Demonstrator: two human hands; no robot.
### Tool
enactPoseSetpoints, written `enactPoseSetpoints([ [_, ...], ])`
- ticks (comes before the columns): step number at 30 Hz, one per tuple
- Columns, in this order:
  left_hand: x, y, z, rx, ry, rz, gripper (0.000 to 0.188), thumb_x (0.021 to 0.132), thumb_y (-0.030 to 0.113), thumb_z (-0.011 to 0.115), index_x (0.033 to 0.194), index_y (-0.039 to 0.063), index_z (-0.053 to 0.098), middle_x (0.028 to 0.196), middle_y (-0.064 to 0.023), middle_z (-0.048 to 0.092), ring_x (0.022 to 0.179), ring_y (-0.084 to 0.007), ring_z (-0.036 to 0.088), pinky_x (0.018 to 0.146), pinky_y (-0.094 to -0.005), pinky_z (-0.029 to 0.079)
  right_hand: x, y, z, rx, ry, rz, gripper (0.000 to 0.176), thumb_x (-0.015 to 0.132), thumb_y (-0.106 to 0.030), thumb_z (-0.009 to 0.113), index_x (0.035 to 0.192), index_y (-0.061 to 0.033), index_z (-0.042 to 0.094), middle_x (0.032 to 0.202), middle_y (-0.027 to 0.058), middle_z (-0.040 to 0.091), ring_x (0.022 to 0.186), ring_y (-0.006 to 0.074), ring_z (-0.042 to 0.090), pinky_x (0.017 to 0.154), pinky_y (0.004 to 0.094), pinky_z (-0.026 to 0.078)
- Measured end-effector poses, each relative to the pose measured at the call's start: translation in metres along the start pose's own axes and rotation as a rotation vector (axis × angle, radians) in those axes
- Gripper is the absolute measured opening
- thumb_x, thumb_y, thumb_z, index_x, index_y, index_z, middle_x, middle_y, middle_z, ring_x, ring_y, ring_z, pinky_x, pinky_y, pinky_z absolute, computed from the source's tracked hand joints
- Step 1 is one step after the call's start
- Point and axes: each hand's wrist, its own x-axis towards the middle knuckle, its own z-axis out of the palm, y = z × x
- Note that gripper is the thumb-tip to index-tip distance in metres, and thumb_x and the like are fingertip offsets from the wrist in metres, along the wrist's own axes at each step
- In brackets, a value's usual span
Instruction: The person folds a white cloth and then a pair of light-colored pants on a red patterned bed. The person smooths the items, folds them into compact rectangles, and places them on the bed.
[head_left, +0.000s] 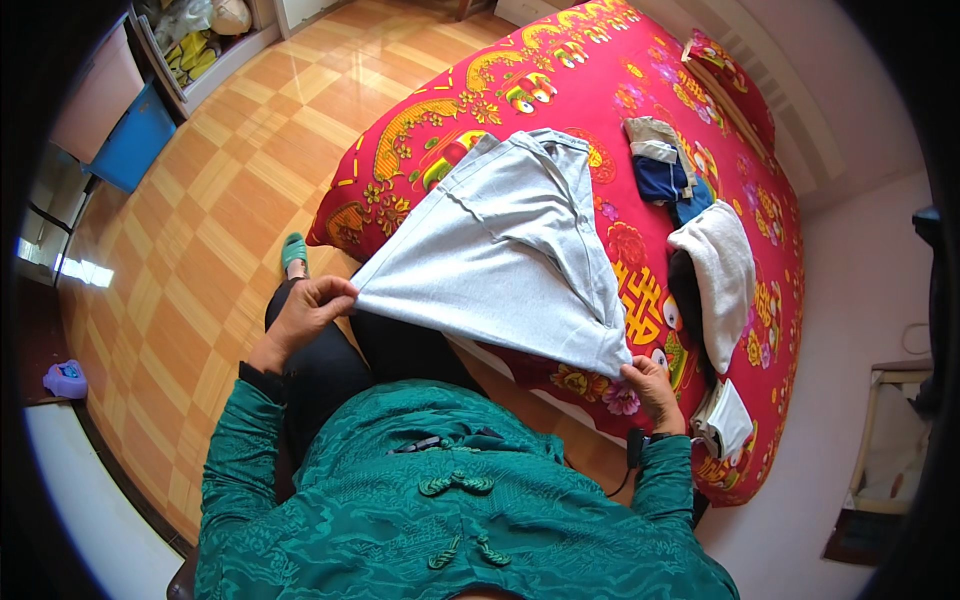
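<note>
A light grey knit garment (480, 255) is spread over the near part of the bed, its hem edge drawn out toward me. My left hand (311, 309) pinches the hem's left corner between thumb and fingers, just off the bed's edge above my leg. At the other end of that edge, my right hand (654, 390) grips the right corner, low over the bed. The cloth between the hands is fairly taut, while folds run through its right side. Which kind of garment it is, I cannot tell for sure.
The bed wears a red patterned cover (585, 82). Along its right side lie folded dark blue and beige clothes (660, 169), a cream fleecy item (720, 281) and a small white folded cloth (726, 420). A blue bin (135, 142) stands on the floor at left, near a purple object (66, 380).
</note>
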Motion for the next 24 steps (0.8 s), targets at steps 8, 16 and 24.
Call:
enactPoseSetpoints([
  [8, 0.0, -0.033, 0.013, -0.111, 0.003, -0.059, 0.039, 0.091, 0.002, 0.063, 0.127, 0.001, 0.051, 0.095, -0.0031, 0.064, 0.085, -0.0096, 0.062, 0.08, -0.0256, 0.053, -0.009, -0.009, 0.015, 0.068, 0.037, 0.087, 0.015, 0.091, -0.016, 0.066, 0.096, -0.0026, 0.06, 0.079, 0.0069, 0.065, 0.062, 0.0179, 0.066, 0.055, 0.0317, 0.056],
  [16, 0.014, -0.049, 0.021, -0.075, -0.017, -0.158, 0.035, 0.09, 0.007, 0.065, 0.124, 0.002, 0.056, 0.094, -0.0012, 0.064, 0.081, -0.0082, 0.061, 0.072, -0.0232, 0.05, -0.007, -0.006, 0.01, -0.223, 0.147, 0.139, 0.019, 0.093, -0.023, 0.065, 0.097, -0.0047, 0.063, 0.085, 0.0009, 0.065, 0.067, 0.0074, 0.059, 0.057, 0.0191, 0.048],
  [24, 0.017, -0.055, 0.024, -0.074, 0.116, -0.171, 0.027, 0.092, 0.014, 0.066, 0.115, 0.003, 0.061, 0.093, -0.0015, 0.065, 0.076, -0.0086, 0.06, 0.066, -0.0228, 0.049, 0.046, 0.027, 0.018, -0.354, 0.386, -0.17, 0.027, 0.094, -0.027, 0.065, 0.102, -0.0007, 0.063, 0.083, 0.0021, 0.065, 0.069, 0.0083, 0.058, 0.062, 0.0228, 0.048],
])
